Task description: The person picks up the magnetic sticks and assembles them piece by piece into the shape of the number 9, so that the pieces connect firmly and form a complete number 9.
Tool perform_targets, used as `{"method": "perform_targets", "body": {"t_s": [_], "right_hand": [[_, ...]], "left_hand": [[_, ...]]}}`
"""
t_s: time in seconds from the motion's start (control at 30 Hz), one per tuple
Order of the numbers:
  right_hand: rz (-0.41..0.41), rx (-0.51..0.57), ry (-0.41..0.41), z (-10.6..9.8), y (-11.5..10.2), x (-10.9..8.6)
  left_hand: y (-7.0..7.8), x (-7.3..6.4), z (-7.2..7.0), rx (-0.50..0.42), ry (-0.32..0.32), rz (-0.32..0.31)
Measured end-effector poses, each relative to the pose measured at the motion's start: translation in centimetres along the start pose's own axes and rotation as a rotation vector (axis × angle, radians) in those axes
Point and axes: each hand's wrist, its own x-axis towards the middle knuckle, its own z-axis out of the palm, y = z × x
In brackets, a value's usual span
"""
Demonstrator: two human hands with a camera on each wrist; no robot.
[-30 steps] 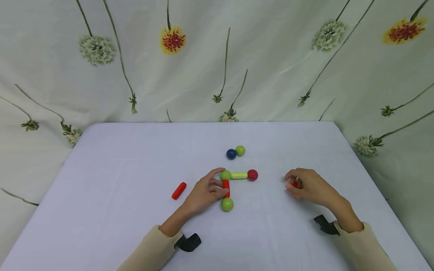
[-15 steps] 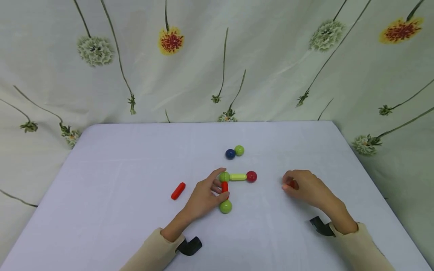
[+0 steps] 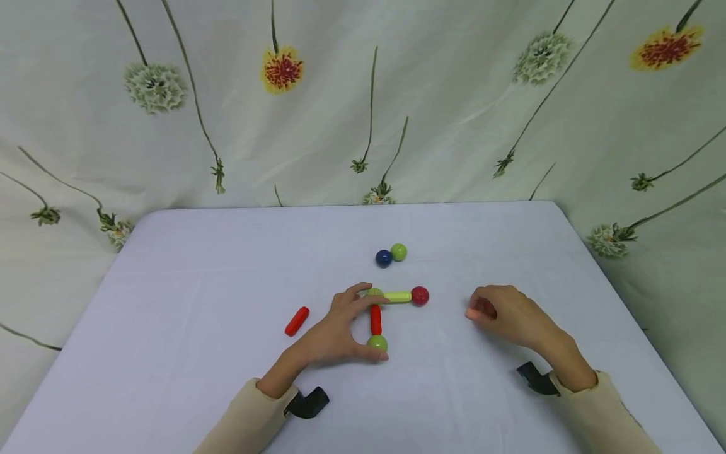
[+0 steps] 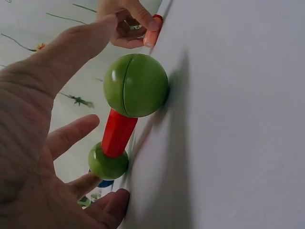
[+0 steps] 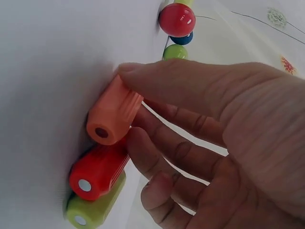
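Observation:
An L-shaped build of toy rods and balls lies mid-table: a near green ball, a red rod, a far green ball, a yellow-green rod and a red ball. My left hand is spread around its left side, thumb by the near ball, fingers at the far one. To the right, my right hand pinches an orange rod between thumb and fingers. Beside that rod lie another red rod, close to the fingertips, and a yellow-green rod; the head view hides these.
A loose red rod lies left of my left hand. Behind the build, a blue ball and a green ball sit side by side. The white table ends at a flowered curtain.
My left thumb has moved from the red rod down to the near green ball, and the left fingers have spread wider. My right hand has turned slightly, covering the rods from the head view.

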Motion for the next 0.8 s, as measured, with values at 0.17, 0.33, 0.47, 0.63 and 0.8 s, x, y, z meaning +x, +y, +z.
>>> {"method": "perform_targets", "body": {"t_s": [0.17,0.33,0.47,0.63,0.8], "right_hand": [[-0.011,0.003,-0.002,0.1,0.0,0.1],[-0.023,-0.015,0.026,0.5,-0.2,0.3],[-0.062,0.010,0.055,0.7,-0.4,0.4],[-0.101,0.047,0.065,0.8,-1.0,0.5],[-0.116,0.086,0.051,1.2,-1.6,0.5]], "left_hand": [[-0.2,0.0,-0.1,0.011,-0.057,0.009],[-0.4,0.0,-0.1,0.014,-0.056,-0.008],[-0.8,0.1,0.0,0.007,-0.041,-0.014],[-1.1,0.2,-0.1,-0.023,-0.030,-0.016],[-1.2,0.3,-0.1,-0.032,-0.037,-0.008]]}}
